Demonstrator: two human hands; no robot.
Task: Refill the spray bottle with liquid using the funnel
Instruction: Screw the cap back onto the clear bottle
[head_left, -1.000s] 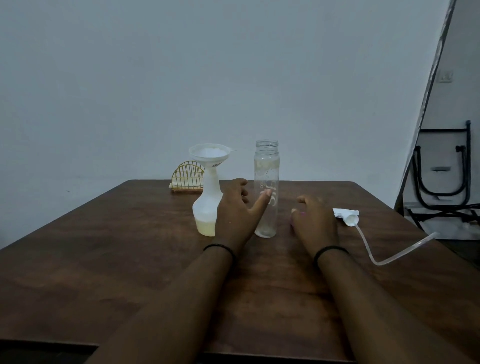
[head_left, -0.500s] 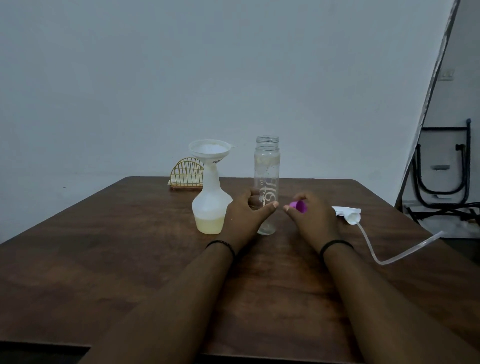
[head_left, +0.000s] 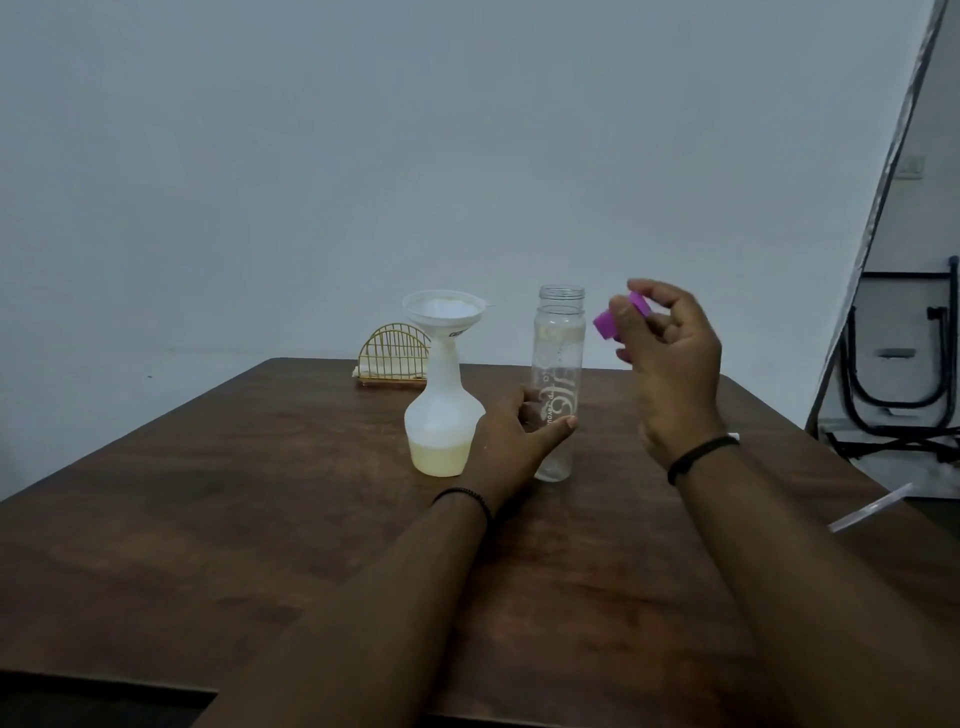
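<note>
Currently left hand (head_left: 514, 436) is gripping the emptied clear bottle (head_left: 556, 384) on the surface (head_left: 260, 493), right hand (head_left: 660, 358) is pinching its purple cap (head_left: 621, 317) beside the neck; recapping looks next, needing thread alignment, while spray bottle (head_left: 441, 421) is sitting funnel-topped (head_left: 444, 314), part-filled.

The white spray bottle (head_left: 444, 415) stood upright on the table, pale yellow liquid low inside, the white funnel (head_left: 442, 312) seated in its neck.
</note>
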